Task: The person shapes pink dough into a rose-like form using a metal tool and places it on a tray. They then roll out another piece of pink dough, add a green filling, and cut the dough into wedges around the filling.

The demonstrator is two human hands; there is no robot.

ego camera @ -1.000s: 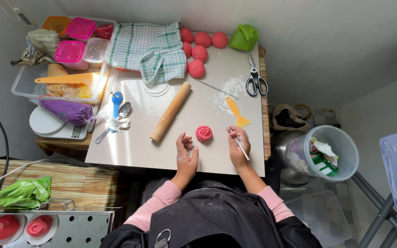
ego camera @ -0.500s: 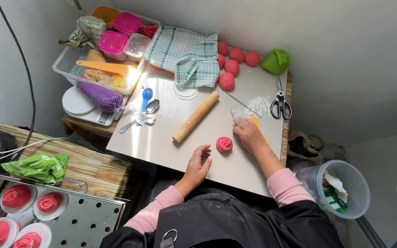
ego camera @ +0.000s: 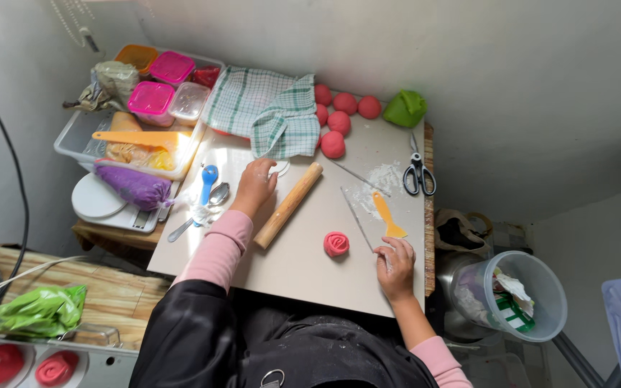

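- Head view: the left hand (ego camera: 255,184) reaches across the white board (ego camera: 303,266), fingers curled loosely on a small pale disc (ego camera: 279,167), just beside the wooden rolling pin (ego camera: 289,204); it grips nothing firmly.
- The right hand (ego camera: 394,260) rests near the board's edge; whether it pinches anything cannot be told.
- The pink dough rose (ego camera: 336,243) sits between the hands, touched by neither.
- A light lift would likely keep the disc whole and the pin unmoved.

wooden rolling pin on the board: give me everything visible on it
The rolling pin is a plain, pale wooden cylinder without handles. It lies flat and diagonal on the white board, upper end near the checked cloth, lower end beside the pink sleeve. The left hand is close beside it; contact is unclear. The rose-shaped pink dough piece sits apart.
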